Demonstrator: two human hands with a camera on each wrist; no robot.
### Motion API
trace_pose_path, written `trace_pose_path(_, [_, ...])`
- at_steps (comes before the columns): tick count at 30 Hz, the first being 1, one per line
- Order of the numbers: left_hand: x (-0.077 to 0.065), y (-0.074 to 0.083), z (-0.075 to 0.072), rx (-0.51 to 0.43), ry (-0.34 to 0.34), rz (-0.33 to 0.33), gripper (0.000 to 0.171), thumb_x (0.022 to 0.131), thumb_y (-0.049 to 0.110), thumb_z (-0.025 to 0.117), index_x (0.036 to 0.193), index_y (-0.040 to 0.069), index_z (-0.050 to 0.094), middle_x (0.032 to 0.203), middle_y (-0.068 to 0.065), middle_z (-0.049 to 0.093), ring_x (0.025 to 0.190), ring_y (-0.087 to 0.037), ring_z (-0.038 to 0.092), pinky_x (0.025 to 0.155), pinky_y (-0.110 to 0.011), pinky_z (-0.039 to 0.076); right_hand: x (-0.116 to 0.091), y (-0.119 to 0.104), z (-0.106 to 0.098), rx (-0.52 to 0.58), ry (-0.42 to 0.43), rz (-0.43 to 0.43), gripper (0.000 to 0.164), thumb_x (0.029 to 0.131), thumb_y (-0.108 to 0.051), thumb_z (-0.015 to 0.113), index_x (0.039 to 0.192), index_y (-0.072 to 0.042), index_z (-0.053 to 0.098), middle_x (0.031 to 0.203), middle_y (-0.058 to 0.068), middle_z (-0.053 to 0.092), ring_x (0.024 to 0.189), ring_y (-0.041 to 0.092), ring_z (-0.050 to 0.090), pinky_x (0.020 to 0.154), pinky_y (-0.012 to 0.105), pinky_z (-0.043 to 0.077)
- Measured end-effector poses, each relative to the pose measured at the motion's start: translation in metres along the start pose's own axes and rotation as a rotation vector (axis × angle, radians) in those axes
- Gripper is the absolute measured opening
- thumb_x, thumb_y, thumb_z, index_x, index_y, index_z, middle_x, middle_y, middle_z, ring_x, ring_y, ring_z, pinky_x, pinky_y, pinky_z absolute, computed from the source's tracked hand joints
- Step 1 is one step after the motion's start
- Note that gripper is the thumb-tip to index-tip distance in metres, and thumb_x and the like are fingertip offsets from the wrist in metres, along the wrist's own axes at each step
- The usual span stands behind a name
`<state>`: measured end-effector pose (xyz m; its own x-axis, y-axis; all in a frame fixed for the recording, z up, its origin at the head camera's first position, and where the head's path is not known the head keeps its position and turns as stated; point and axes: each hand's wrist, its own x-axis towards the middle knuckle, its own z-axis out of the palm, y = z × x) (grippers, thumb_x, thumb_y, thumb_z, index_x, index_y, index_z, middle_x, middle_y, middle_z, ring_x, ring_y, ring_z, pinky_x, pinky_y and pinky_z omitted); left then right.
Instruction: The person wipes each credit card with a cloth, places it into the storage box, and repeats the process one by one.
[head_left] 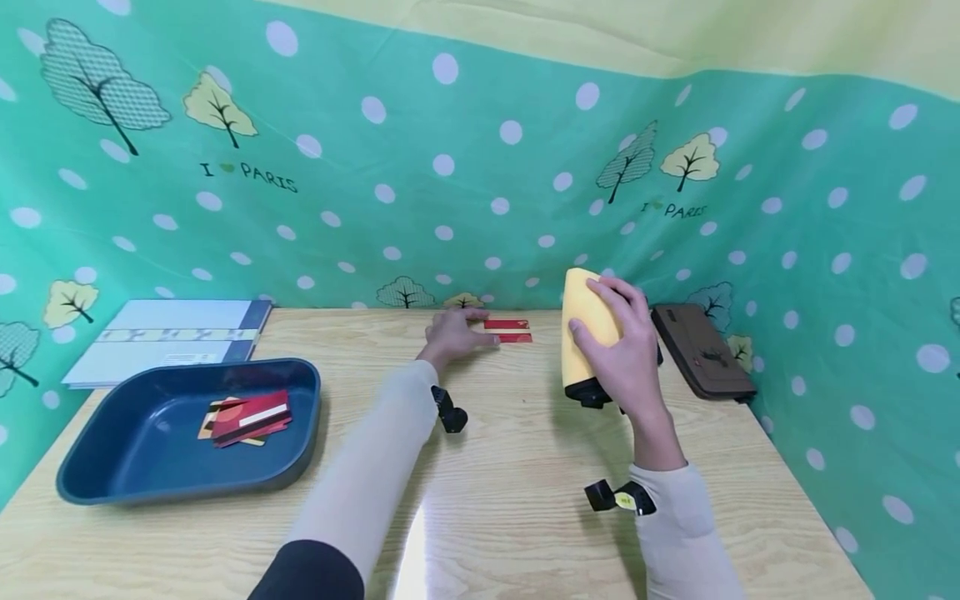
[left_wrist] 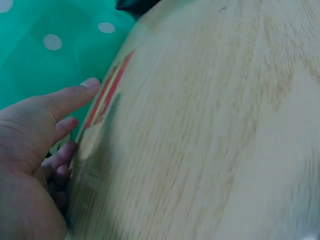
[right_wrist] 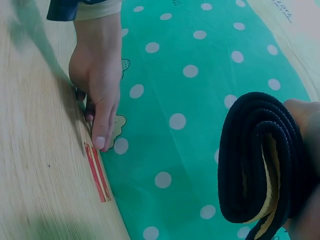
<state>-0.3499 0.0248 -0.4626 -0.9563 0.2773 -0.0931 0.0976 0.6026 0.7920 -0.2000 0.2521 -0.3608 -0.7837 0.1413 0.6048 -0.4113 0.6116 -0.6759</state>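
A red card (head_left: 514, 338) with a pale stripe lies flat near the table's back edge. My left hand (head_left: 452, 335) is at the card's left end, fingers stretched towards it and holding nothing. In the left wrist view the thumb (left_wrist: 82, 90) is beside the card (left_wrist: 112, 87); whether it touches cannot be told. To the right, my right hand (head_left: 626, 350) grips a rolled yellow-and-black cloth (head_left: 579, 312) upright above the table. The right wrist view shows the black layered end of this roll (right_wrist: 240, 165), with yellow between its folds; most of the gripping hand is hidden there.
At the left stands a dark blue basin (head_left: 142, 442) with several loose cards (head_left: 251, 417) inside. Behind it lies a pale blue folder (head_left: 180, 317). A brown zip case (head_left: 697, 354) rests at the back right. The polka-dot green curtain (head_left: 450, 225) borders the table's back.
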Motion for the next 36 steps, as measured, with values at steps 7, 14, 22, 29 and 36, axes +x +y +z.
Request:
trace_pose_path(7, [0.001, 0.001, 0.008, 0.136, 0.067, -0.007, 0.06, 0.085, 0.043, 0.082, 0.14, 0.028, 0.065, 0.151, -0.011, 0.052, 0.137, -0.038, 0.04, 0.108, -0.053, 0.035, 0.001, 0.0, 0.0, 0.002, 0.014, 0.001, 0.054, 0.087, -0.008, 0.08, 0.139, -0.015, 0.066, 0.149, 0.011, 0.051, 0.132, 0.027, 0.05, 0.092, 0.03, 0.04])
trace_pose_path(14, [-0.002, 0.009, 0.01, 0.164, 0.094, -0.024, 0.05, 0.086, 0.038, 0.083, 0.133, 0.025, 0.07, 0.145, -0.007, 0.058, 0.134, -0.036, 0.043, 0.109, -0.053, 0.036, 0.001, 0.0, -0.002, 0.0, 0.014, 0.015, 0.054, 0.088, -0.009, 0.079, 0.139, -0.016, 0.066, 0.149, 0.01, 0.051, 0.128, 0.026, 0.05, 0.089, 0.029, 0.041])
trace_pose_path(22, [-0.005, 0.007, 0.013, 0.15, 0.128, -0.056, 0.046, 0.086, 0.034, 0.083, 0.128, 0.019, 0.071, 0.141, -0.009, 0.058, 0.133, -0.035, 0.044, 0.11, -0.053, 0.036, 0.0, 0.001, -0.001, 0.007, 0.005, 0.033, 0.054, 0.088, -0.009, 0.079, 0.14, -0.016, 0.065, 0.149, 0.011, 0.05, 0.128, 0.026, 0.05, 0.089, 0.028, 0.041])
trace_pose_path(29, [-0.02, 0.008, 0.017, 0.09, 0.154, 0.019, 0.044, 0.089, 0.014, 0.074, 0.129, 0.016, 0.057, 0.112, -0.005, 0.065, 0.111, -0.031, 0.055, 0.111, -0.052, 0.033, 0.0, 0.0, 0.001, -0.005, 0.01, 0.024, 0.054, 0.088, -0.009, 0.079, 0.14, -0.015, 0.065, 0.148, 0.012, 0.051, 0.129, 0.027, 0.05, 0.091, 0.029, 0.04])
trace_pose_path(36, [-0.043, 0.024, 0.006, -0.003, 0.173, 0.144, 0.041, 0.092, -0.004, 0.064, 0.127, 0.017, 0.055, 0.092, -0.004, 0.064, 0.076, -0.019, 0.06, 0.074, -0.032, 0.051, 0.0, 0.001, 0.0, -0.015, 0.007, 0.024, 0.053, 0.088, -0.009, 0.079, 0.14, -0.015, 0.065, 0.148, 0.011, 0.051, 0.13, 0.026, 0.049, 0.089, 0.027, 0.04])
